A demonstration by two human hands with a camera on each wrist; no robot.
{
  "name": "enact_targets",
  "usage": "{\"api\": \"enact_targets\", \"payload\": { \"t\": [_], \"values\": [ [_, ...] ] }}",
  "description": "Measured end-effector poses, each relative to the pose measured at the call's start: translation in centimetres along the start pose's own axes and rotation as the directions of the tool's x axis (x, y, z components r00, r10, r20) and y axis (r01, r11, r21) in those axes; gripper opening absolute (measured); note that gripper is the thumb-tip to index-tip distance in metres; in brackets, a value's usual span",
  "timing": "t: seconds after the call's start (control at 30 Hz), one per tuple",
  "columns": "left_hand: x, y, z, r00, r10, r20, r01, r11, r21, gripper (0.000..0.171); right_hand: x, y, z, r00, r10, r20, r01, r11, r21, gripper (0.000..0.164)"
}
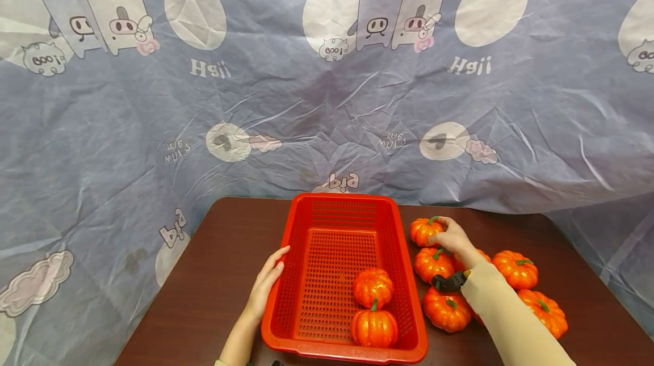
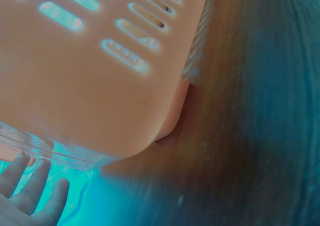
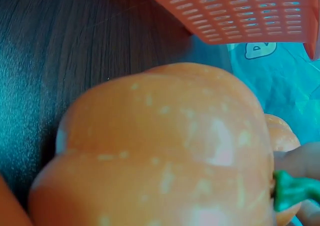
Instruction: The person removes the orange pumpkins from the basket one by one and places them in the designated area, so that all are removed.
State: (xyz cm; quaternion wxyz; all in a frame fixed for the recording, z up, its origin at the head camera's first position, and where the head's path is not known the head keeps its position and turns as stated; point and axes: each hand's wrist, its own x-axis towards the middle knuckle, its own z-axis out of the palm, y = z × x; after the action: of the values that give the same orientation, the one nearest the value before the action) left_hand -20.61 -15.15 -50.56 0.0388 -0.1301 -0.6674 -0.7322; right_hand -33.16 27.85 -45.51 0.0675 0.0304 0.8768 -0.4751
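Observation:
A red perforated plastic basket [image 1: 344,349] stands on the table with two small orange pumpkins inside, at its near right: one pumpkin [image 1: 373,287] behind another pumpkin [image 1: 375,329]. My left hand [image 1: 263,289] rests along the basket's left side, fingers fairly straight; the left wrist view shows its fingertips [image 2: 59,188] beside the basket wall [image 2: 75,101]. Right of the basket, my right hand [image 1: 453,239] grips the farthest pumpkin [image 1: 422,232], fingers by its green stem and thumb at its side. In the right wrist view, a nearer pumpkin [image 3: 165,151] hides most of that grip.
More pumpkins lie right of the basket, including a pumpkin [image 1: 433,265] near the rim, a pumpkin [image 1: 447,310] nearer me, a pumpkin [image 1: 516,269] and a pumpkin [image 1: 543,312] farther right. A printed grey-blue cloth [image 1: 327,105] hangs behind the dark brown table [image 1: 219,252].

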Motion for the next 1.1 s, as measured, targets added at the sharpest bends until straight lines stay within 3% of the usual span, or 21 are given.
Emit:
{"api": "enact_targets", "payload": {
  "t": [0.47, 0.7, 1.1],
  "values": [
    [0.0, 0.0, 0.0, 1.000, 0.007, -0.006, -0.007, 1.000, 0.020, 0.042, -0.3, -0.1, -0.2, 0.998, -0.009, 0.068, 0.004, 0.997, 0.072, 0.074],
    [0.0, 0.0, 0.0, 1.000, 0.004, -0.002, -0.004, 1.000, 0.001, 0.042, -0.7, -1.0, -1.2, 0.992, 0.028, 0.123, -0.039, 0.996, 0.086, 0.081],
    [0.0, 0.0, 0.0, 1.000, 0.005, 0.006, -0.005, 1.000, -0.002, 0.042, -2.3, -3.8, -3.0, 0.993, -0.033, 0.114, 0.019, 0.992, 0.123, 0.086]
  ]
}}
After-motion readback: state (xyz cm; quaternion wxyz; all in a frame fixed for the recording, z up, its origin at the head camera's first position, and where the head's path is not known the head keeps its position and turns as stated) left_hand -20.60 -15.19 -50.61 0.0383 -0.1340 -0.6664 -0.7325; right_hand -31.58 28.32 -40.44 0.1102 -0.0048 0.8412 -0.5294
